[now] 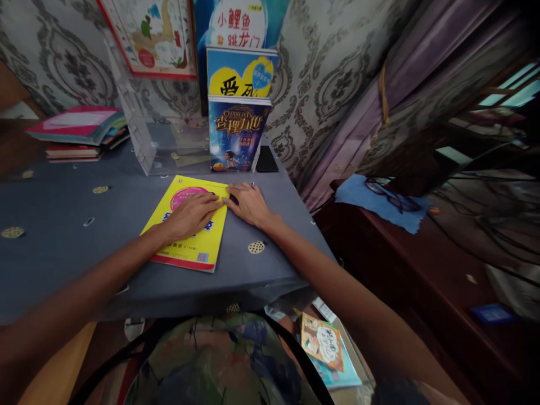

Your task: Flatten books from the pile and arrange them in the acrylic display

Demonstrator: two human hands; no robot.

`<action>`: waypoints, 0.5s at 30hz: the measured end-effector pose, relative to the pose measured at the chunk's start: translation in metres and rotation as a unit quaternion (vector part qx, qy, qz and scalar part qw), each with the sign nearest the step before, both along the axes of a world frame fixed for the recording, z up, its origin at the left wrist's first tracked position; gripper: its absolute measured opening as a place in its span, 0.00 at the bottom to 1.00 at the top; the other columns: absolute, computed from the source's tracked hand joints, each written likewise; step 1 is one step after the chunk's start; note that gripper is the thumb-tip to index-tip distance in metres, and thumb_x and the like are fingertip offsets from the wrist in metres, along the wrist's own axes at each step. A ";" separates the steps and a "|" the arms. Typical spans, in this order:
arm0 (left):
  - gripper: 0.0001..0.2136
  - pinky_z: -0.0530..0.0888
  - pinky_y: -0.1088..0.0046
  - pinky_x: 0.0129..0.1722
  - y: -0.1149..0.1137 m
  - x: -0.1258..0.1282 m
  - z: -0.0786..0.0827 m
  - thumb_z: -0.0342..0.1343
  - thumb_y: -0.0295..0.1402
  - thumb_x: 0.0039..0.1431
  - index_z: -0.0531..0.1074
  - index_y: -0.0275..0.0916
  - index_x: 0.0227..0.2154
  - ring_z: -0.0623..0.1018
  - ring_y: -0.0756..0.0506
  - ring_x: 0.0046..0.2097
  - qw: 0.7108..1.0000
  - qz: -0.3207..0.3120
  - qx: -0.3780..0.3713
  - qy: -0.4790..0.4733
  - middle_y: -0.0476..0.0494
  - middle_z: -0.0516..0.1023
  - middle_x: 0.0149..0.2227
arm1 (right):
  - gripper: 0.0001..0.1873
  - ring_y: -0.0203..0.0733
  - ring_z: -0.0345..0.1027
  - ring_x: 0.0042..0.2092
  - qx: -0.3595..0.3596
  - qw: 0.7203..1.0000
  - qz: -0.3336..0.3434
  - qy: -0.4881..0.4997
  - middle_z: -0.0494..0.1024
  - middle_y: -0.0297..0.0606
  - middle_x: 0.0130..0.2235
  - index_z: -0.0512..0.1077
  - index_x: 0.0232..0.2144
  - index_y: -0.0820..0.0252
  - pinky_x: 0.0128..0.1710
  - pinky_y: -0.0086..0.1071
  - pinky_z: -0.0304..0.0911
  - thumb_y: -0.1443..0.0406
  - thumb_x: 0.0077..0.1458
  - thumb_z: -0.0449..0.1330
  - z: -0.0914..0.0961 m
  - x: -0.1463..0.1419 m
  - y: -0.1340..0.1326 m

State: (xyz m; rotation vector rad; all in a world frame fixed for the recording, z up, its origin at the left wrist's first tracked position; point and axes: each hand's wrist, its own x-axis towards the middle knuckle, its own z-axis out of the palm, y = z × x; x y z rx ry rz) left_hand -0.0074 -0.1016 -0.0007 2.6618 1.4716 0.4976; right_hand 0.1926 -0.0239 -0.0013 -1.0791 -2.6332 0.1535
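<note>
A yellow workbook point(201, 245) lies flat on the grey table cover point(54, 242) in front of me. My left hand point(192, 214) rests palm down on its cover, fingers stretched toward the top right corner. My right hand point(248, 203) lies flat on the cloth at the book's right edge, its fingertips touching that same corner. Neither hand holds anything. Just beyond the hands a dark blue storybook point(237, 135) stands upright, with a blue and yellow book point(240, 72) upright behind it.
A clear acrylic stand point(145, 140) sits left of the upright books; a black phone point(267, 159) lies to their right. A stack of books point(82, 132) is far left. A dark wooden cabinet point(422, 270) with glasses point(390, 193) on blue cloth stands right. More books point(327, 349) lie below.
</note>
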 end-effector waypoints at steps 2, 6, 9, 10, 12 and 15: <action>0.18 0.67 0.54 0.63 -0.016 -0.001 0.003 0.44 0.31 0.70 0.75 0.39 0.55 0.72 0.40 0.61 1.000 -0.024 -0.007 -0.013 0.37 0.75 0.58 | 0.21 0.56 0.65 0.60 -0.003 1.000 -0.003 0.010 0.73 0.50 0.61 0.72 0.57 0.64 0.58 0.49 0.57 0.57 0.70 0.51 -0.002 0.000 -0.002; 0.17 0.68 0.53 0.62 -0.056 -0.001 0.009 0.45 0.32 0.70 0.76 0.43 0.55 0.72 0.41 0.62 0.999 -0.041 -0.032 -0.016 0.39 0.75 0.59 | 0.23 0.56 0.64 0.62 -0.004 1.000 -0.013 0.018 0.72 0.52 0.63 0.71 0.58 0.64 0.60 0.52 0.56 0.57 0.70 0.52 -0.004 -0.002 -0.006; 0.16 0.68 0.53 0.63 -0.088 -0.001 0.013 0.47 0.33 0.71 0.76 0.45 0.54 0.72 0.41 0.62 0.998 -0.050 -0.039 -0.019 0.41 0.75 0.60 | 0.23 0.56 0.63 0.63 -0.007 1.000 -0.013 0.018 0.71 0.51 0.64 0.70 0.59 0.64 0.62 0.52 0.55 0.56 0.71 0.50 -0.005 -0.002 -0.007; 0.16 0.68 0.53 0.63 -0.098 -0.001 0.015 0.47 0.33 0.71 0.76 0.45 0.54 0.72 0.41 0.62 0.998 -0.055 -0.037 -0.022 0.41 0.75 0.60 | 0.23 0.55 0.63 0.63 -0.008 1.000 -0.011 0.017 0.70 0.51 0.64 0.70 0.59 0.64 0.62 0.52 0.55 0.56 0.71 0.50 -0.006 -0.003 -0.008; 0.15 0.68 0.54 0.63 -0.116 -0.002 0.016 0.48 0.33 0.71 0.76 0.45 0.54 0.72 0.42 0.62 0.997 -0.064 -0.032 -0.030 0.41 0.76 0.60 | 0.23 0.54 0.62 0.64 -0.007 1.000 -0.011 0.014 0.69 0.51 0.65 0.69 0.60 0.64 0.63 0.52 0.54 0.57 0.71 0.50 -0.005 -0.003 -0.009; 0.15 0.70 0.55 0.61 -0.134 -0.003 0.013 0.49 0.32 0.71 0.75 0.44 0.54 0.73 0.42 0.61 0.996 -0.074 -0.013 -0.038 0.41 0.77 0.58 | 0.21 0.54 0.63 0.63 0.003 1.000 -0.016 0.002 0.70 0.51 0.64 0.70 0.58 0.65 0.62 0.49 0.56 0.60 0.71 0.51 -0.003 -0.004 -0.012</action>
